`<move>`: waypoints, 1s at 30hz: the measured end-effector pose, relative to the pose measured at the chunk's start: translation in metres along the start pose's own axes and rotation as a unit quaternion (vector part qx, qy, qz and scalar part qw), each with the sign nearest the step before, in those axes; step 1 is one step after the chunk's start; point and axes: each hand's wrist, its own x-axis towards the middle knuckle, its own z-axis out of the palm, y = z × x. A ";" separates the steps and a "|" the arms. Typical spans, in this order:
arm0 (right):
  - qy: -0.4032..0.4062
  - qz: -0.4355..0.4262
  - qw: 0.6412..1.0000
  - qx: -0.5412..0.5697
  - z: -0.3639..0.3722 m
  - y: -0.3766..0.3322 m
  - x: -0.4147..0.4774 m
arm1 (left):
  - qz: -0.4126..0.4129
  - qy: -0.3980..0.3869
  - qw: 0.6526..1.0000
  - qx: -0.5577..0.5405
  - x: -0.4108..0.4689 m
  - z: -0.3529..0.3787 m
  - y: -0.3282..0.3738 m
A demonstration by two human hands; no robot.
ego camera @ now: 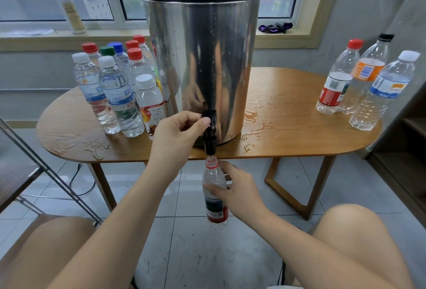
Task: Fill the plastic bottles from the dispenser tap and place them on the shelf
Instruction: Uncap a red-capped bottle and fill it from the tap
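Note:
A tall steel dispenser (200,58) stands on the wooden table (299,132), its black tap (209,132) hanging over the front edge. My left hand (177,132) pinches the tap lever between thumb and curled fingers. Below the spout, my right hand (232,190) grips an uncapped plastic bottle (215,198) with a red label, held upright with its mouth right under the spout. A thin stream of water runs into its neck.
Several capped bottles (115,90) crowd the table's left side; three capped, seemingly empty ones (366,81) stand at the right end. Water puddles (255,122) lie around the dispenser base. A dark shelf unit (408,150) is at the right, a metal frame (46,168) at the left.

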 end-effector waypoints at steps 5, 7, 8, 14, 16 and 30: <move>0.005 -0.006 1.000 -0.001 -0.002 -0.001 -0.001 | 0.063 0.003 0.998 0.013 -0.008 -0.004 -0.004; 0.006 -0.009 1.000 0.001 -0.003 -0.002 -0.002 | 0.059 -0.004 0.998 0.006 -0.009 -0.006 -0.006; 0.006 -0.009 1.000 0.002 -0.003 -0.002 -0.003 | 0.054 -0.010 0.998 0.002 -0.009 -0.008 -0.007; 0.017 -0.025 0.999 0.012 -0.004 0.000 -0.005 | 0.026 -0.009 0.999 0.035 -0.010 -0.030 -0.025; 0.015 -0.026 1.000 0.008 -0.004 0.000 -0.006 | 0.018 -0.007 0.997 0.077 -0.009 -0.037 -0.035; -0.011 -0.044 0.999 0.001 0.002 -0.003 -0.016 | 0.070 -0.011 0.939 0.337 -0.003 -0.049 -0.084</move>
